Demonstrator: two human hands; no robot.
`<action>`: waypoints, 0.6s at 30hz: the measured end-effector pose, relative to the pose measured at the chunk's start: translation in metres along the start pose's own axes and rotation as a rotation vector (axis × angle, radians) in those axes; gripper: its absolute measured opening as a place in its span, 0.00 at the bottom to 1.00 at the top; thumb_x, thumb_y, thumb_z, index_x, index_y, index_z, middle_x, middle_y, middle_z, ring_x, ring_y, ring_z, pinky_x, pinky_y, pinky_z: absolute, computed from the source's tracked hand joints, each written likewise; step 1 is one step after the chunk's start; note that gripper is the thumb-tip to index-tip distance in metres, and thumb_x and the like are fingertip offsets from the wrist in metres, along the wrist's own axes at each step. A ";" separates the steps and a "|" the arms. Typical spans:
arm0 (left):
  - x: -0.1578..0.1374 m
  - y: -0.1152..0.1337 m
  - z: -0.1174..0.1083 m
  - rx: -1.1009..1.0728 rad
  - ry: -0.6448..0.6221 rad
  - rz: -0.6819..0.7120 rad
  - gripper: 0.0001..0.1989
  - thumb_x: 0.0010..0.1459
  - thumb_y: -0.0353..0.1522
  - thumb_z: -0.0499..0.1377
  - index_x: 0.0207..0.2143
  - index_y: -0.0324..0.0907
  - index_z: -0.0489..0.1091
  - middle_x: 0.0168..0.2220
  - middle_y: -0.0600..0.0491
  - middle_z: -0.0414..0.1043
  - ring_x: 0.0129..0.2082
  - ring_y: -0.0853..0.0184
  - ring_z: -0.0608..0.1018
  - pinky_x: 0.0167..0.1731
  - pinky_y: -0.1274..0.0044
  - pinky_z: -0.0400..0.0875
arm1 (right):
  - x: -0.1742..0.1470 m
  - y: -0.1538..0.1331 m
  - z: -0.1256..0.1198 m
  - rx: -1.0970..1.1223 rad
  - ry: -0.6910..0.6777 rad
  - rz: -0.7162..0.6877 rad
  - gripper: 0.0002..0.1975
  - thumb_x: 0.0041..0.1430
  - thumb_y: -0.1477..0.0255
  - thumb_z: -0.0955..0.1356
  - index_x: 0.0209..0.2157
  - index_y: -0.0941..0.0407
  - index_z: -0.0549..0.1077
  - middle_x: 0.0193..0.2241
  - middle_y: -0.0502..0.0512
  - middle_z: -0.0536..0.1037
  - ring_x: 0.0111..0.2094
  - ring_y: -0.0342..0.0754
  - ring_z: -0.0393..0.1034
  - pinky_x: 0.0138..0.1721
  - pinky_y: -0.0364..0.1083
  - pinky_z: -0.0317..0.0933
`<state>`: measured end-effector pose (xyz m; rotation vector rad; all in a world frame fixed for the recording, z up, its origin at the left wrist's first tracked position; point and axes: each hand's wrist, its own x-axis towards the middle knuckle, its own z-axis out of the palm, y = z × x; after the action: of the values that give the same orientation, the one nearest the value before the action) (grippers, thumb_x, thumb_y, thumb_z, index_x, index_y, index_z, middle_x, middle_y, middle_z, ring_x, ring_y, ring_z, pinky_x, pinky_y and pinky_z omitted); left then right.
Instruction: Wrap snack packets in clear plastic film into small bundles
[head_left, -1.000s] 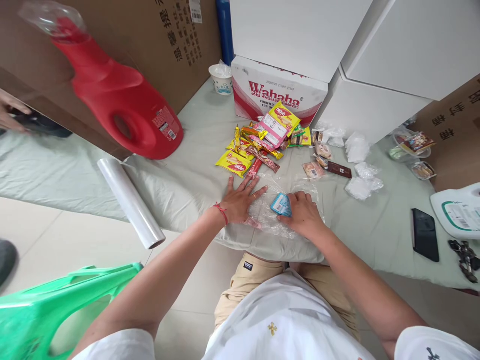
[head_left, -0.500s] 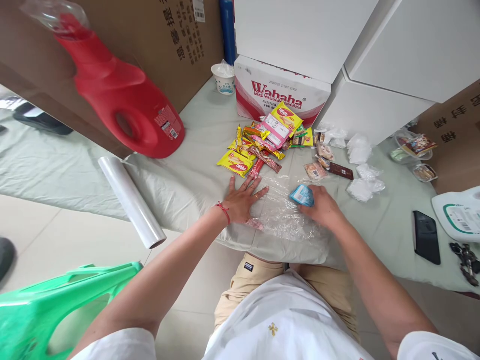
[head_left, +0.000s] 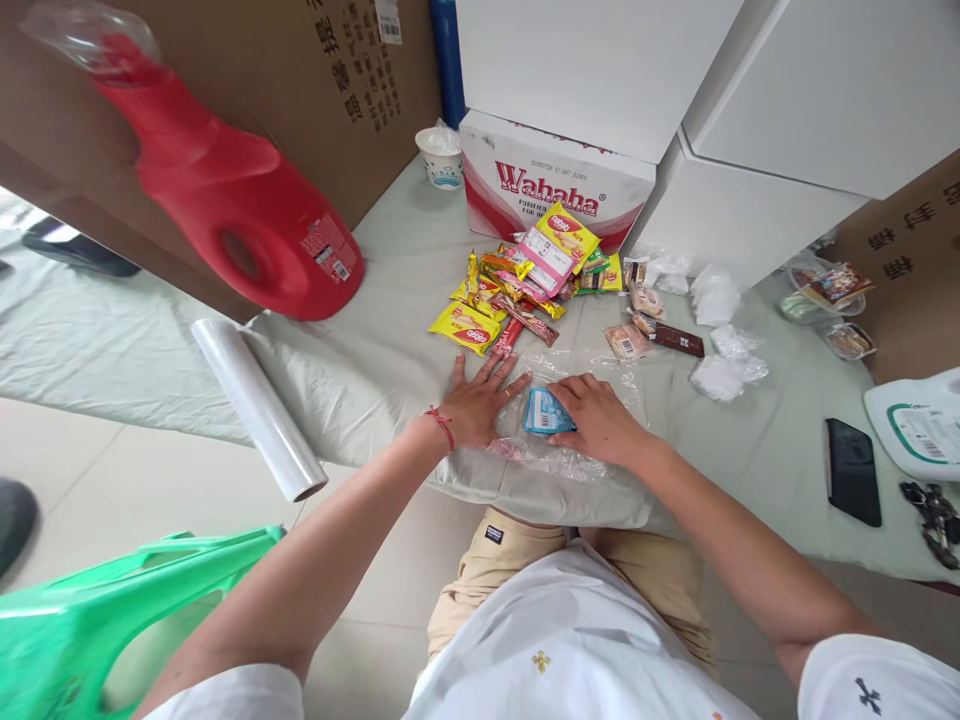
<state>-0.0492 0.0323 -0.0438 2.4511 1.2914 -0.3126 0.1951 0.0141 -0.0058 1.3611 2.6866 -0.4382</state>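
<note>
My left hand (head_left: 476, 408) lies flat with fingers spread, on the left side of a clear plastic sheet (head_left: 615, 395). A small blue packet (head_left: 543, 411) with a white barcode label lies over that sheet. My right hand (head_left: 600, 418) grips its right side between thumb and fingers, and my palm hides part of it. Some pinkish wrapping (head_left: 506, 449) shows by my left wrist, too crumpled to make out. Just beyond my left fingertips is a heap of wrapped snacks, with a yellow wafer packet (head_left: 465, 327) nearest.
A Wahaha carton (head_left: 487, 190) backs the snack heap. On the left are a red detergent bottle (head_left: 262, 225), a roll of clear film (head_left: 259, 410) and a green stool (head_left: 150, 590). Small wrapped cakes (head_left: 628, 342), crumpled clear bags (head_left: 724, 378) and a phone (head_left: 853, 472) lie to the right.
My right hand has moved left with the blue packet, from the right part of the sheet to its middle, nearer my left hand. My left hand stays spread flat.
</note>
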 end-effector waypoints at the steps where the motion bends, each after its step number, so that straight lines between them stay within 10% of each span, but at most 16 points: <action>1: 0.000 0.000 0.000 0.000 0.000 -0.001 0.61 0.48 0.63 0.60 0.75 0.50 0.38 0.76 0.43 0.22 0.74 0.38 0.32 0.60 0.36 0.23 | -0.001 0.001 0.001 0.007 0.006 0.015 0.35 0.61 0.57 0.72 0.64 0.59 0.65 0.58 0.66 0.70 0.55 0.61 0.61 0.53 0.56 0.57; 13: 0.000 0.000 -0.001 0.003 -0.018 -0.008 0.61 0.49 0.64 0.58 0.75 0.49 0.37 0.76 0.43 0.21 0.74 0.39 0.32 0.59 0.34 0.25 | 0.004 0.003 0.005 0.125 0.147 0.047 0.37 0.61 0.51 0.71 0.64 0.57 0.65 0.61 0.66 0.69 0.59 0.61 0.61 0.56 0.56 0.58; 18: 0.000 0.001 -0.003 0.012 -0.018 -0.006 0.64 0.45 0.66 0.59 0.75 0.49 0.37 0.76 0.43 0.21 0.74 0.38 0.32 0.59 0.34 0.24 | 0.037 0.055 -0.018 0.340 0.226 0.383 0.19 0.71 0.64 0.61 0.54 0.58 0.73 0.47 0.59 0.80 0.45 0.49 0.74 0.47 0.45 0.65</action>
<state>-0.0486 0.0331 -0.0414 2.4488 1.2937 -0.3440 0.2178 0.0793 -0.0085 2.0815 2.4976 -0.7615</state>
